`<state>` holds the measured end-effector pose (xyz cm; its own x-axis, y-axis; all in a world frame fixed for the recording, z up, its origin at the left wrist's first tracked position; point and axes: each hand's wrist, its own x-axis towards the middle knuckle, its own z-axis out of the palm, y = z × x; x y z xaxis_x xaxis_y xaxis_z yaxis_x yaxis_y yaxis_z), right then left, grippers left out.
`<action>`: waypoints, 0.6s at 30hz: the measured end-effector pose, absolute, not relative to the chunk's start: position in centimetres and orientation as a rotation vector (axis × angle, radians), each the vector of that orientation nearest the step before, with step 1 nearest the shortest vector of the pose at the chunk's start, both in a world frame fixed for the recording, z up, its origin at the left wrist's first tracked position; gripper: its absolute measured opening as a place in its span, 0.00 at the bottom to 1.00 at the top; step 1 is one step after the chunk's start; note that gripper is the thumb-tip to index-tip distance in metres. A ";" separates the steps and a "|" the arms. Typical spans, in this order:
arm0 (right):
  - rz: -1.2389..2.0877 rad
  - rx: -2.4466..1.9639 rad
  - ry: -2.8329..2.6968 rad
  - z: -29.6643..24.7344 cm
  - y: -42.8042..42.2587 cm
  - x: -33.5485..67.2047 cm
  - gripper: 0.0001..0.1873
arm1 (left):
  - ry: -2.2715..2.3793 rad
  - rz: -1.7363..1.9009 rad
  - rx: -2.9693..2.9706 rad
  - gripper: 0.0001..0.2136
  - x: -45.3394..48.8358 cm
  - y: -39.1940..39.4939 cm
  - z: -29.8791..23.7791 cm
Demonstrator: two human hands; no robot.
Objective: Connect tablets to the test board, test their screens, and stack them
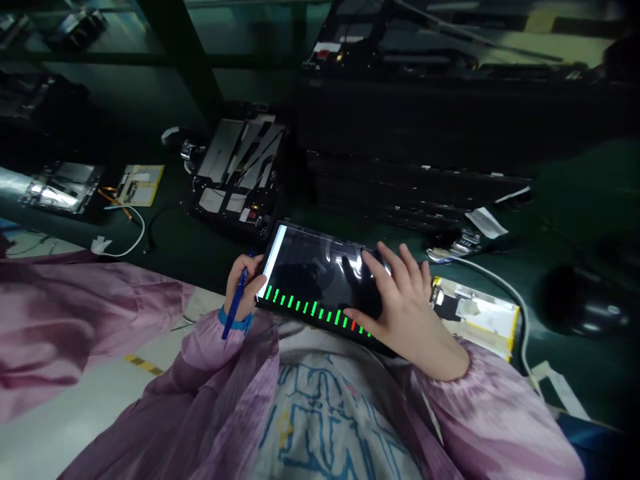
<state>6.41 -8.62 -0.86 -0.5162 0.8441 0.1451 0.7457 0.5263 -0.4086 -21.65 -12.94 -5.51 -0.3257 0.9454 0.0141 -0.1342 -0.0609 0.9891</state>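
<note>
A black tablet (310, 267) rests against my chest at the table's near edge, its dark screen showing a row of green bars with one red bar along the bottom. My left hand (243, 287) grips the tablet's left edge and also holds a blue pen (235, 307) that points down. My right hand (400, 293) lies on the right side of the screen with fingers spread and flat, thumb near the bars.
An opened device (235, 173) with exposed boards lies behind the tablet. A yellow-edged part (480, 313) and a white cable (505, 287) lie to the right, beside a dark round object (580, 300). Other opened units (63, 187) sit at the left. Black trays (415, 193) are stacked behind.
</note>
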 end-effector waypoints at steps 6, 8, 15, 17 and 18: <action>0.430 -1.341 -2.455 -1.5 -8.9 5.7 0.43 | 1.327 1.509 0.973 0.15 -21.8 -13.2 -5.7; 0.436 -1.349 -2.449 -1.6 -8.9 5.5 0.42 | 1.329 1.510 0.978 0.15 -21.8 -13.2 -5.8; 0.649 -1.299 -2.145 -1.0 -7.6 7.3 0.32 | 1.310 1.538 1.022 0.15 -21.9 -13.0 -5.8; 0.705 -1.327 -2.003 -1.1 -7.0 8.3 0.29 | 1.316 1.553 1.024 0.14 -21.9 -13.1 -5.8; 0.731 -1.364 -1.925 -1.3 -6.7 8.7 0.28 | 1.323 1.568 1.022 0.14 -21.9 -13.2 -5.8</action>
